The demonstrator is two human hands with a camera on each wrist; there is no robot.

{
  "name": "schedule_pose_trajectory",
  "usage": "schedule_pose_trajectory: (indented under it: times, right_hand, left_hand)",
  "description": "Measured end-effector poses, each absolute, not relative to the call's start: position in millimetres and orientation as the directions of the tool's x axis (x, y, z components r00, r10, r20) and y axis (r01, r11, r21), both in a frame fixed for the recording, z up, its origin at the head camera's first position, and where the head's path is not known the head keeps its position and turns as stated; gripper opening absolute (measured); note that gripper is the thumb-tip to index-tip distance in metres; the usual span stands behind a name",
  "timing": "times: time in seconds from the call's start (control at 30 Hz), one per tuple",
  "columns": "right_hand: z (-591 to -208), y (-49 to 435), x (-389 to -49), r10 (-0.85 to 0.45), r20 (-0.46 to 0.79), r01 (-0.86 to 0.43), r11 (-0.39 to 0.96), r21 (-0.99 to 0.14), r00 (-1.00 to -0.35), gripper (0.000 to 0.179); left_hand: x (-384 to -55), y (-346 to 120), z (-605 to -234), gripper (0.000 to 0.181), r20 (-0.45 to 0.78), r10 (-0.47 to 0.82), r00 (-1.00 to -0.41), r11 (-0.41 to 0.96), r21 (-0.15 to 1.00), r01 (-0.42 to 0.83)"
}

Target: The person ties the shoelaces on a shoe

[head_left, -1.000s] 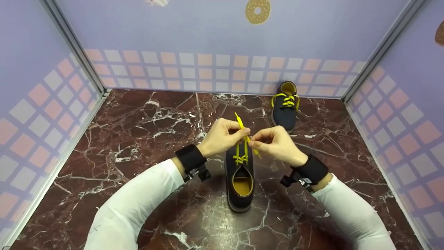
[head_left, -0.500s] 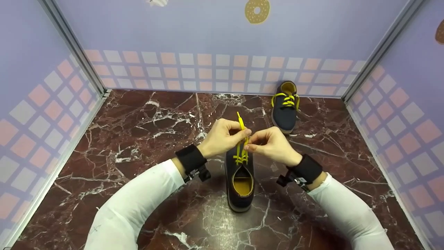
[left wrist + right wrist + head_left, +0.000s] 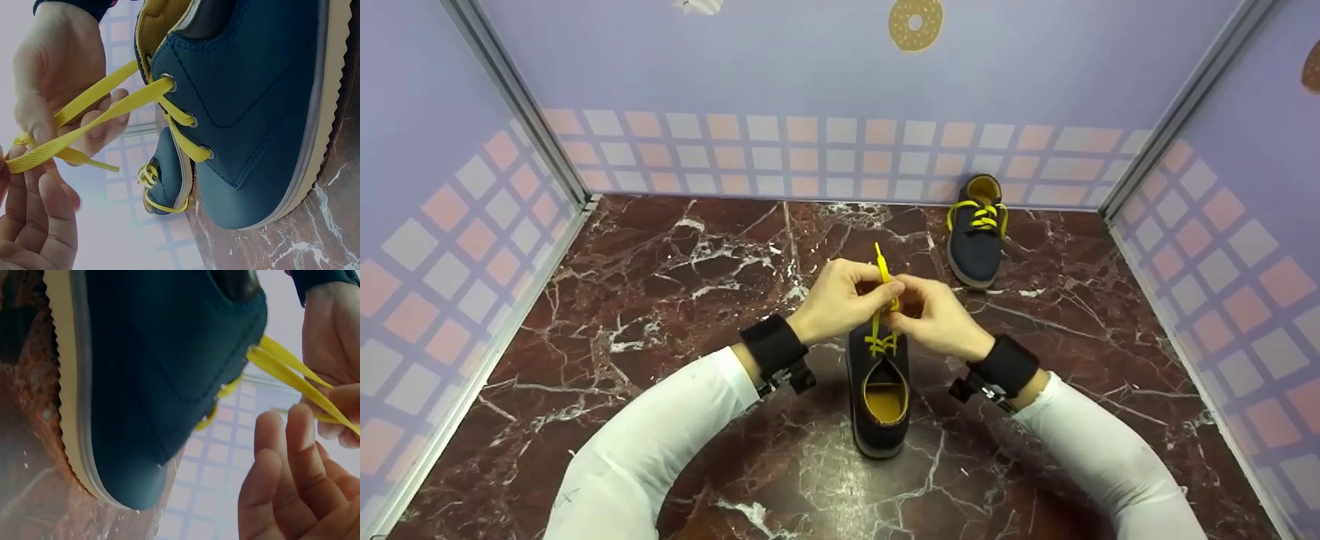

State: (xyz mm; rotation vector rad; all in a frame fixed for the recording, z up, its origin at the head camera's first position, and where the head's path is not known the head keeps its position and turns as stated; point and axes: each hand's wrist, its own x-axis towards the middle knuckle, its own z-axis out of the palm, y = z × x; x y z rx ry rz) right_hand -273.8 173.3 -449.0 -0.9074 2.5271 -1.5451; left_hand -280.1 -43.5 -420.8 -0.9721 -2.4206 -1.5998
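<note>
A dark blue shoe (image 3: 879, 436) stands upright on the marbled surface, heel toward me, its mustard lining showing. Yellow shoelaces (image 3: 107, 115) rise from its top eyelets (image 3: 168, 82) to both hands above the toe. My left hand (image 3: 840, 300) pinches the laces between thumb and forefinger, and a lace tip (image 3: 878, 255) sticks up past it. Right beside it, my right hand (image 3: 937, 316) pinches lace, its fingertips meeting the left ones. One loose lace end (image 3: 101, 164) hangs near the right hand in the left wrist view. Fingers hide where the laces cross.
A second dark blue shoe (image 3: 976, 251) with yellow laces stands at the back right, toe toward me, by the rear wall (image 3: 720, 75). Lilac walls with pink and white squares enclose the reddish-brown marbled surface (image 3: 675, 255) on the left, right and back.
My right hand has moved left and inward, from the right side of the laces up against the left fingertips. The left hand and the shoe have hardly moved.
</note>
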Motion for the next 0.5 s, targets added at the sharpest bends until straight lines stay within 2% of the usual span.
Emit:
schedule_pose_trajectory:
  times: [0.1, 0.27, 0.37, 0.5]
  right_hand:
    - [-452, 171, -272, -0.514, 0.239, -0.436, 0.307, -0.846, -0.824, 0.019]
    - [-455, 170, -270, -0.497, 0.264, -0.428, 0.252, -0.868, -0.827, 0.019]
    - [-456, 170, -270, -0.425, 0.295, -0.405, 0.195, -0.894, -0.856, 0.023]
    - [-455, 169, -268, -0.262, 0.301, -0.322, 0.038, -0.946, -0.917, 0.026]
  left_hand:
    - [-279, -44, -422, 0.023, 0.406, 0.451, -0.795, 0.251, 0.797, 0.549]
    - [-278, -44, -425, 0.026, 0.414, 0.428, -0.804, 0.217, 0.816, 0.536]
    - [-278, -44, -428, 0.028, 0.415, 0.395, -0.820, 0.202, 0.831, 0.518]
    - [-278, -43, -433, 0.032, 0.402, 0.340, -0.850, 0.176, 0.861, 0.478]
